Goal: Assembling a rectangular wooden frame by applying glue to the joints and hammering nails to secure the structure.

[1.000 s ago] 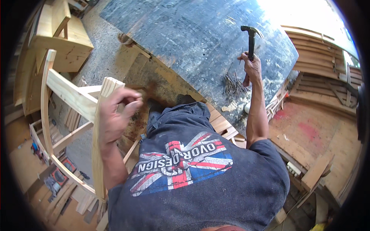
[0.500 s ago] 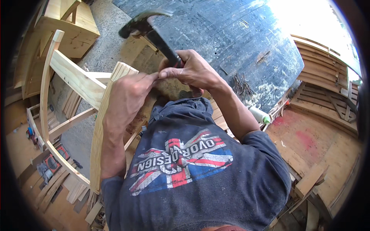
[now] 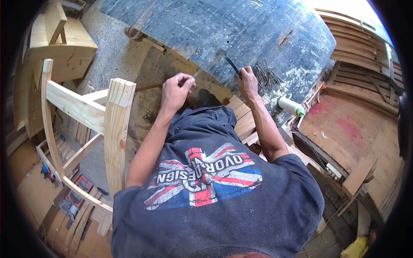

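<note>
My right hand [image 3: 248, 82] grips the black handle of a hammer [image 3: 232, 64] over the dark tabletop, its head seen small and nearly end-on. A heap of loose nails [image 3: 267, 74] lies just right of this hand. My left hand [image 3: 175, 91] is held in front of my waist, with thumb and forefinger pinching a small, thin, nail-like piece [image 3: 198, 73]. To its left stands a pale wooden frame [image 3: 115, 124] with curved uprights and crosspieces; neither hand touches it.
The scuffed blue-black table [image 3: 189, 26] carries sawdust and a white bottle with a green cap [image 3: 291, 106] at its near right edge. Another wooden piece of furniture [image 3: 64, 60] stands at far left. Stacked slatted wood [image 3: 357, 47] is at right, above a red-stained board [image 3: 344, 142].
The hands have moved apart. My right hand and the hammer went right and lower over the table; my left hand came away from the frame's top towards the middle.
</note>
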The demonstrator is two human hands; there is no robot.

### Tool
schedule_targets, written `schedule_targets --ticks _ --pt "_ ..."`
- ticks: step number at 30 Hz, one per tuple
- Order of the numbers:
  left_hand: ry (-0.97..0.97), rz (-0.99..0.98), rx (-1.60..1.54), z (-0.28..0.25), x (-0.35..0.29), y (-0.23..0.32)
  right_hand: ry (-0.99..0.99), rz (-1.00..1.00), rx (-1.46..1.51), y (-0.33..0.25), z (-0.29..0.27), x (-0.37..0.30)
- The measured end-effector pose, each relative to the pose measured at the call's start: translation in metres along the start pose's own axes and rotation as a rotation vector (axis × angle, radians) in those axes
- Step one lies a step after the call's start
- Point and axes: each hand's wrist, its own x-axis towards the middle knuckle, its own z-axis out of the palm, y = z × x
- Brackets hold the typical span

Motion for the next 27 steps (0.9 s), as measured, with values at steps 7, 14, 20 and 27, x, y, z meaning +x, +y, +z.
schedule_targets --ticks 7,14,20,27 --pt "-0.089 0.100 0.009 0.134 0.090 -0.020 0.159 0.117 0.054 -0.012 -0.062 -0.001" --pt "-0.419 0.363 0.043 0.149 0.061 0.017 0.184 0.489 0.796 -0.051 -0.117 0.004" --pt "-0.314 0.247 -0.140 0.083 0.011 0.061 -0.167 0.481 1.382 -0.114 -0.099 0.026" --pt "0.045 0.161 -0.257 -0.048 -0.073 0.100 -0.427 0.101 1.001 -0.203 -0.094 0.072"
